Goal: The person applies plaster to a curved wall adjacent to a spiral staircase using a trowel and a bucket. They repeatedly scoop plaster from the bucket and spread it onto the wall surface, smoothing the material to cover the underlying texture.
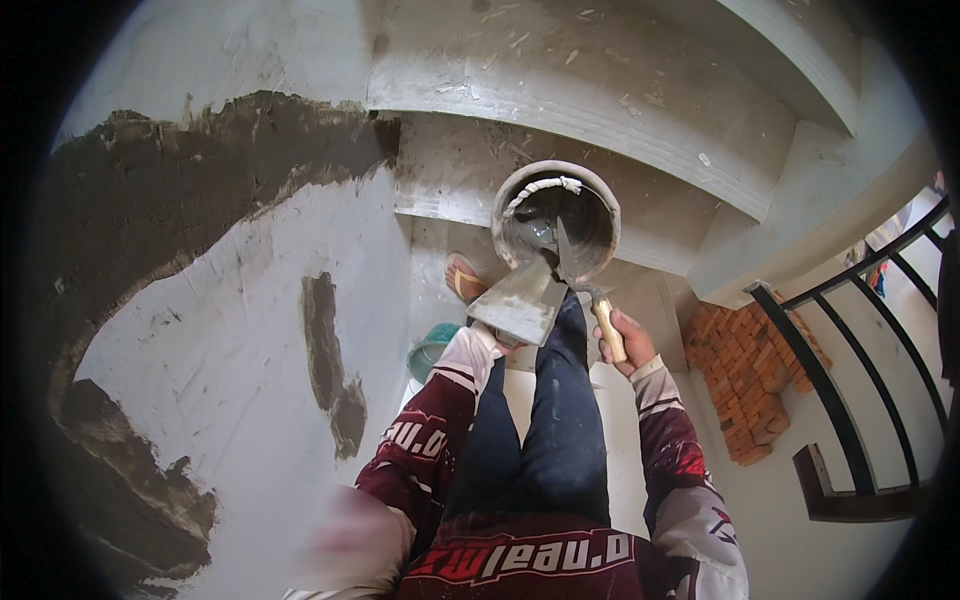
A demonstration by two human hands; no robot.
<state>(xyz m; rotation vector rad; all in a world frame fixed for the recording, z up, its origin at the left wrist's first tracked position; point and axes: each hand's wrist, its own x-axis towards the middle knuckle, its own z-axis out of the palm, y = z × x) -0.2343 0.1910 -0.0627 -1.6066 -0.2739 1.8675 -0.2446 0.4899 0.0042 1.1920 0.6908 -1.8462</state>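
Standing here I see the person's R hand [630,345] w/ fingers wrapped round the pale wooden handle of a pointed, grey metal trowel [567,262]. Trowel's long axis slants fwd & a bit L from those fingers, tip over the mouth of a round, grey, mortar-smeared bucket [600,225]. Bucket's straight ahead, beyond both hands, by the pale, dusty stairs [600,95]. Just L of the blade, at the bucket's near rim, is a flat, grey, smeared plate [515,308], wide end twd the person; can't tell if blade & plate touch. L hand [507,343] is nearer the plate, holding it from below: fingers closed on its underside, mostly hid, so exact grip's unclear. R hand's nearer the trowel handle, obv. Pose: both forearms reach fwd from the body, L angled inward, R more or less straight ahead, thumb side up.
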